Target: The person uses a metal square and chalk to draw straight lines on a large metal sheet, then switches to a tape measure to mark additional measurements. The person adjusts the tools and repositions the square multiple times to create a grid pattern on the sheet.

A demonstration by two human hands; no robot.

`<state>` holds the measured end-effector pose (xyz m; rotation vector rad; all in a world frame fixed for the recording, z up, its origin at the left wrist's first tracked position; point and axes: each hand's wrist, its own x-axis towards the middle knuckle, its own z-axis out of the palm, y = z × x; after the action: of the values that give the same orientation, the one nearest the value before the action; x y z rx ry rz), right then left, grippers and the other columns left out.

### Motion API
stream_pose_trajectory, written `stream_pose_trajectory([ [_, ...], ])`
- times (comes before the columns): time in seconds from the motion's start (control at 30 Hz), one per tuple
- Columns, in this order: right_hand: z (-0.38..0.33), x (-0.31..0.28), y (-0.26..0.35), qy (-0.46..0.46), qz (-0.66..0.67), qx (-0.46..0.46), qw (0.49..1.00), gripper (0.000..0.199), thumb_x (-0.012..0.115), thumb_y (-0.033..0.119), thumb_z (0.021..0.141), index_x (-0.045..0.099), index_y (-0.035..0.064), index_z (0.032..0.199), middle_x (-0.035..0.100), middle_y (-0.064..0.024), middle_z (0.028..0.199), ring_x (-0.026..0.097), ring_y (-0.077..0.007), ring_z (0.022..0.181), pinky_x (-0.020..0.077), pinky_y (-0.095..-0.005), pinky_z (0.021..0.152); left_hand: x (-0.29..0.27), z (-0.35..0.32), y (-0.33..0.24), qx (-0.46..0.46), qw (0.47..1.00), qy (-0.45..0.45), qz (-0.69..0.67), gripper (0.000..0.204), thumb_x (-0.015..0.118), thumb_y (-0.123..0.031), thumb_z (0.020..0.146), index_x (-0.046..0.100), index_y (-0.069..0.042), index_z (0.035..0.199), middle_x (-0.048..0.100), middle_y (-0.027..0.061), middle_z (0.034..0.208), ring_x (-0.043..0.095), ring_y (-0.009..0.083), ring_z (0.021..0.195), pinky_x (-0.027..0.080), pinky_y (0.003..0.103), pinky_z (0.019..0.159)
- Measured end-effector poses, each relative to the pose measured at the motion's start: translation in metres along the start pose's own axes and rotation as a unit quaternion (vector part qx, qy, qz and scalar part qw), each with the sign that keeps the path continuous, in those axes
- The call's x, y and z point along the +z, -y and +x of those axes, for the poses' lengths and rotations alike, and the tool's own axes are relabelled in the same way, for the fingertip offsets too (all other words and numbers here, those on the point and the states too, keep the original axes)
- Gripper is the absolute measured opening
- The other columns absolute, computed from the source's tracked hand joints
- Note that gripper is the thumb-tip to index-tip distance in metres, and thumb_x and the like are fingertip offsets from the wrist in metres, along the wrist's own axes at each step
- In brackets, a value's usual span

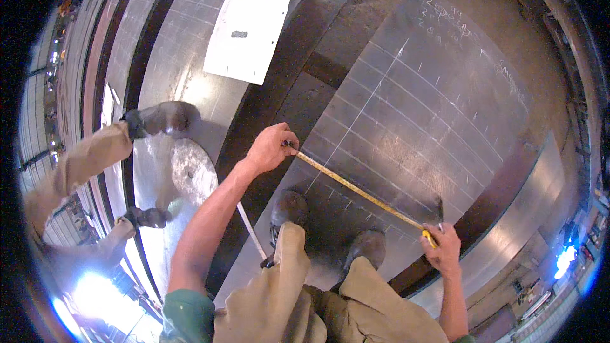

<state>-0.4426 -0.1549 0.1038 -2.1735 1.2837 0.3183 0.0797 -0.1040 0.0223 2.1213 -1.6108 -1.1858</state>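
Observation:
A yellow tape measure (359,190) is stretched across a dark metal plate (413,127) ruled with pale lines. My left hand (273,146) pinches its far-left end at the plate's left edge; a small dark piece shows at the fingertips. My right hand (443,248) is closed around the yellow case at the other end. A thin dark stick (440,208) points up from that hand; its kind is unclear. Below my left forearm, a narrow white strip (252,232) runs to a black piece by my trouser leg. My boots stand on the plate.
A white paper sheet (252,30) lies on another metal plate (213,98) at the left, beside a round metal disc (194,170). Another person's boot (166,119) rests on that plate. Dark gaps separate the plates. Bright glare (108,298) shines at lower left and far right.

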Motion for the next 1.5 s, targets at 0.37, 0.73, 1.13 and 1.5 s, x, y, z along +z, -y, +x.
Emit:
stream_pose_trajectory([
  [0.37,-0.057,0.051,0.014,-0.105,0.037,0.014,0.994,0.031,0.074,0.023,0.081,0.073,0.0114,0.110,0.057,-0.0127,0.088,0.060,-0.0317,0.083,0.0499,-0.0396,0.075,0.045,-0.041,-0.013,-0.033,0.990,-0.122,-0.067,0.017,0.080,-0.014,0.074,0.074,-0.009,0.089,0.063,0.0130,0.092,0.062,0.0345,0.095,0.051,0.043,0.082],
  [0.73,-0.056,0.112,-0.007,-0.085,-0.012,-0.066,0.994,0.036,0.063,0.030,0.093,0.067,0.0088,0.122,0.054,-0.0177,0.088,0.056,-0.0385,0.088,0.0463,-0.0473,0.077,0.081,-0.067,0.042,-0.029,0.973,-0.230,-0.006,0.020,0.084,-0.017,0.065,0.075,-0.008,0.081,0.071,0.0135,0.084,0.069,0.0315,0.086,0.054,0.043,0.076],
  [1.13,-0.049,0.123,-0.069,-0.164,0.019,-0.197,0.966,0.039,0.069,0.030,0.091,0.068,0.0076,0.122,0.050,-0.0183,0.083,0.054,-0.0355,0.076,0.0460,-0.0459,0.068,0.099,-0.052,0.016,-0.016,0.965,-0.262,-0.025,0.018,0.081,-0.013,0.071,0.074,-0.008,0.086,0.071,0.0134,0.083,0.069,0.0333,0.085,0.055,0.044,0.074],
  [1.5,-0.083,0.080,-0.041,-0.121,-0.034,-0.069,0.990,0.036,0.070,0.030,0.088,0.070,0.0108,0.119,0.063,-0.0188,0.103,0.059,-0.0404,0.104,0.0486,-0.0469,0.091,0.078,-0.058,0.027,-0.040,0.990,-0.138,0.007,0.024,0.081,-0.022,0.073,0.073,-0.010,0.093,0.070,0.0104,0.098,0.067,0.0311,0.096,0.053,0.044,0.080],
])
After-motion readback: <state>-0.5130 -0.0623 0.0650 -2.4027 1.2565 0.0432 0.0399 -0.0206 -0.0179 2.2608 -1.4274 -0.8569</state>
